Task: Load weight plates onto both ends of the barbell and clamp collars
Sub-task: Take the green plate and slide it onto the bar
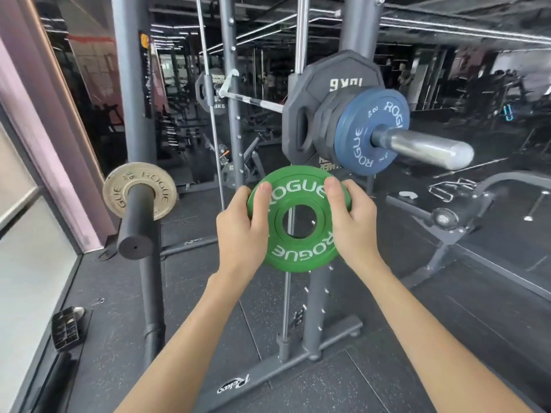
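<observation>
I hold a small green plate (298,245) in front of me, its hole facing me. My left hand (243,231) grips its left edge and my right hand (356,225) grips its right edge. Above and to the right, the barbell sleeve (426,146) sticks out bare and shiny toward me. On it sit a blue plate (354,138), grey plates behind that, and a large black 10 kg plate (301,114). The green plate is below and left of the sleeve's end, apart from it. The bar's far end (222,92) carries another plate.
A black storage peg (137,222) with a tan plate (119,189) juts out at the left. Rack uprights (134,84) and base feet (298,362) stand ahead. A bench frame (447,219) sits at the right, with metal spring collars (447,189) on the floor beyond it.
</observation>
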